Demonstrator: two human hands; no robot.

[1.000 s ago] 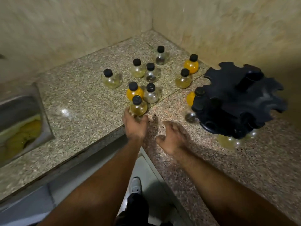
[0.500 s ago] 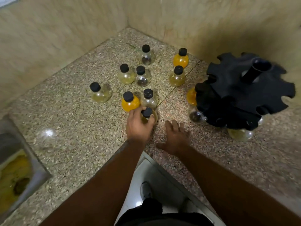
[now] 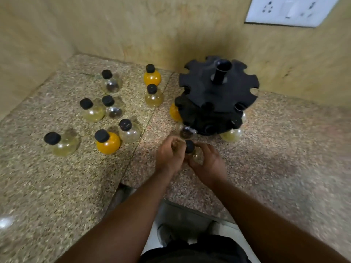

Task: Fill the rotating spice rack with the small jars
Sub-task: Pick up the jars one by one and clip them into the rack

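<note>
Head view: both hands meet just near of the black plastic rotating spice rack with notched tiers (image 3: 218, 95), on the speckled granite counter (image 3: 284, 149). Left hand (image 3: 170, 158) and right hand (image 3: 208, 163) are wrapped together around one small round clear glass jar with a black screw cap (image 3: 189, 147); fingers curled and clamped on its body, cap poking up between them, contents mostly hidden, look pale. Cannot tell if jar base touches the counter or is lifted.

Rack state: lower tier already carries some jars – an orange-filled one (image 3: 174, 112) at its left edge, a dark-spice one (image 3: 187, 132) at the near-left, a pale yellow one (image 3: 231, 134) at the near-right. Upper tier notches look empty.

Loose jars, left of the rack and well apart from the hands: eight, incl. near orange jar (image 3: 108, 142), clear jar (image 3: 129, 130) just beside it, far orange jar (image 3: 152, 76).

Step in hand, my read: carry the held jar to a free notch. To do it well: keep jar upright, hold the round body, not the cap, so the neck is free; slide neck sideways into an open slot until the cap sits over the rim. One hand should steady or turn the rack to bring an empty slot to the near side. Watch the dark-spice jar hanging right by the knuckles; easy to knock
</note>
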